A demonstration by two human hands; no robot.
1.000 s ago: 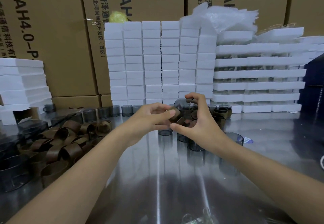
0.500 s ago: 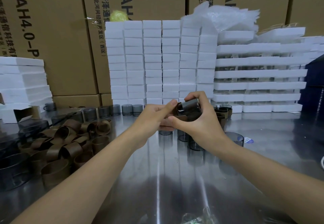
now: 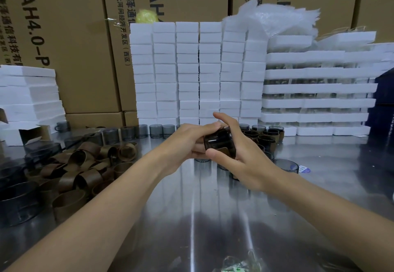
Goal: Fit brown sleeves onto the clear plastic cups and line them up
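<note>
Head view: the cup (image 3: 216, 140) is held on its side in the air above the steel table (image 3: 191, 218), between both hands; the left hand (image 3: 183, 143) curls round its left end, and the right hand (image 3: 241, 161) clasps the body, thumb beneath, fingers over the top, forefinger lifted free; a brown sleeve (image 3: 223, 151) seems to be round it, though I cannot tell how far it is seated. I judge the cup light, thin-walled and slick, likely to flex or crack if squeezed hard; I would hold it by rim and base, leaving the wall free; the sleeve looks soft and pliable. The sleeved cups (image 3: 268, 137) stand grouped behind the right hand; the loose sleeves (image 3: 85, 171) lie heaped at the left.
</note>
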